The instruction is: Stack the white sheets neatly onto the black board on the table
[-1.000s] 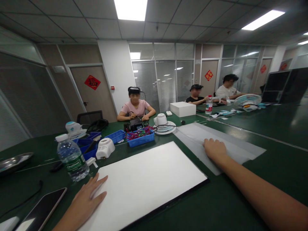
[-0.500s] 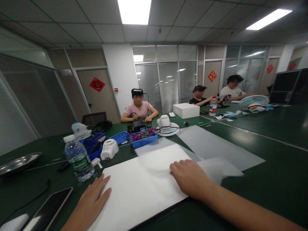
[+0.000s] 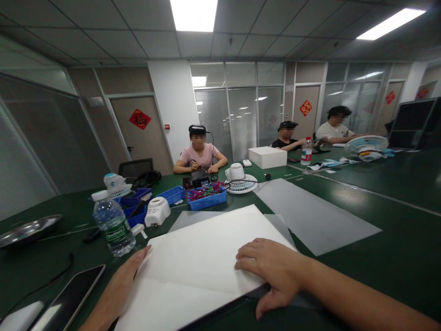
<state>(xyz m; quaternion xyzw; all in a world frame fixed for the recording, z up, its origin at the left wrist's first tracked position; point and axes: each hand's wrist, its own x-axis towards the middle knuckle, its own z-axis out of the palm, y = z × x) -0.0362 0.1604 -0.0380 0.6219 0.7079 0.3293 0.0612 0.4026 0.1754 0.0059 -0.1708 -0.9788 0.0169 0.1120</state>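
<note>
A large white sheet of paper (image 3: 196,257) lies in front of me, with a faint crease across it. At its left edge is my left hand (image 3: 124,273), fingers stretched along the border and partly hidden there. My right hand (image 3: 270,264) rests open on the sheet's right part, fingers forward and thumb apart beyond the near edge. Parts of a translucent sheet (image 3: 193,219) show from under the white paper. Another translucent sheet (image 3: 317,216) lies flat farther right, apart from my hands.
A water bottle (image 3: 113,225), a phone (image 3: 70,294) and a metal tray (image 3: 31,230) are on the left. Beyond the paper sit a white fan part (image 3: 157,211), a blue bin (image 3: 206,198) of wires and a fan (image 3: 241,181). A co-worker (image 3: 200,154) sits opposite.
The curled translucent material near my right wrist no longer shows there. My right hand has shifted slightly left and its thumb is out. My left hand has turned against the paper's edge.
</note>
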